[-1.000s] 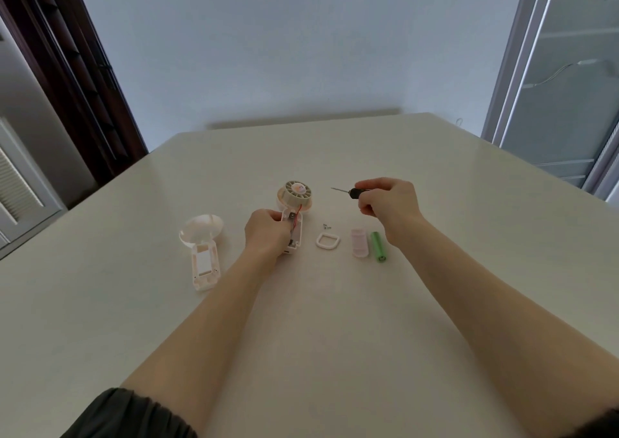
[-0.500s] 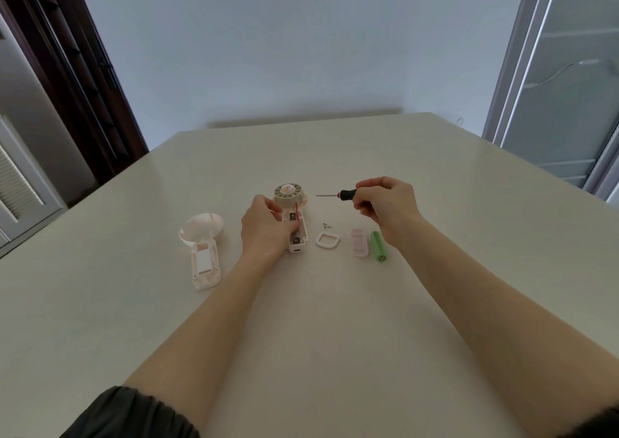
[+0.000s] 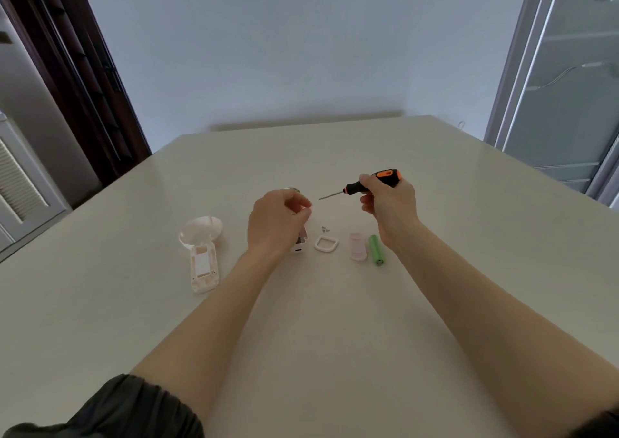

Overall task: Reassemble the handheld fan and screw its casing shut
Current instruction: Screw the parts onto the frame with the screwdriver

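Note:
My left hand (image 3: 278,224) lies over the open fan body (image 3: 300,242) at the table's middle, fingers curled round its upper part. Only the body's lower end and a sliver of the fan head's rim (image 3: 292,189) show past the hand. My right hand (image 3: 388,203) grips an orange and black screwdriver (image 3: 385,177) above the table, its thin shaft pointing left toward my left fingertips. The other casing half (image 3: 202,253), white with a round dome, rests to the left. Small screws (image 3: 325,228) sit just right of the fan body.
Right of the fan body lie a white D-shaped ring (image 3: 326,244), a pink oblong piece (image 3: 357,246) and a green battery (image 3: 377,250), all on the pale table (image 3: 318,320). A dark door frame is at the left, glass panels at the right.
My left hand shifted up over the fan body and now hides the fan head. My right hand rose and turned, showing the screwdriver's orange handle end.

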A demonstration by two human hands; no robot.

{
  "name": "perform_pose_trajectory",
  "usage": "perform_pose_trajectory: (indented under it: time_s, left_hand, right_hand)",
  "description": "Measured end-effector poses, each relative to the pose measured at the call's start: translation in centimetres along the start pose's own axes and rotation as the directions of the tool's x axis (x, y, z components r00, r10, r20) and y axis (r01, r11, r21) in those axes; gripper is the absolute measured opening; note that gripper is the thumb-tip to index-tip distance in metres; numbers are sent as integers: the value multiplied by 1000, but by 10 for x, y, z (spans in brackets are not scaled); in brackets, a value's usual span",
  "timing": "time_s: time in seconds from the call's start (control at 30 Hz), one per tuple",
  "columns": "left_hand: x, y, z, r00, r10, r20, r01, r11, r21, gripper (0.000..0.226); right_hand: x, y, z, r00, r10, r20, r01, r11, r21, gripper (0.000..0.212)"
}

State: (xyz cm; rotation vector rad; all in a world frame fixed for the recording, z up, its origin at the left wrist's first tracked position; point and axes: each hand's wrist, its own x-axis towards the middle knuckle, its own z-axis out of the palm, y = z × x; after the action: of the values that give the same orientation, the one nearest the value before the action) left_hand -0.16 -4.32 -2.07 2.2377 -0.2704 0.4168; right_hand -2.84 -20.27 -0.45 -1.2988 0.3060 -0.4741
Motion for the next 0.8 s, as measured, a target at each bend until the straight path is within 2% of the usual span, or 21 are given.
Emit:
perform_pose_trajectory:
  time_s: [0.13, 0.2, 0.33, 0.8]
  left_hand:
    - [9, 10, 10, 989, 50, 137, -76, 979, 190, 11]
    - [14, 12, 16, 985, 70, 160, -118, 943, 311, 14]
    - [21, 11, 19, 982, 82, 168, -148, 890, 432, 16]
    - [23, 13, 24, 962, 119, 244, -234, 820, 523, 6]
  right_hand:
    - [2, 1, 2, 999, -25, -24, 24, 999, -22, 12]
    - [3, 2, 2, 999, -17, -35, 16, 1000, -27, 12]
    - [4, 3, 2, 999, 2, -42, -2, 1000, -18, 13]
    - [5, 3, 2, 997, 57, -46, -58, 998, -13, 13]
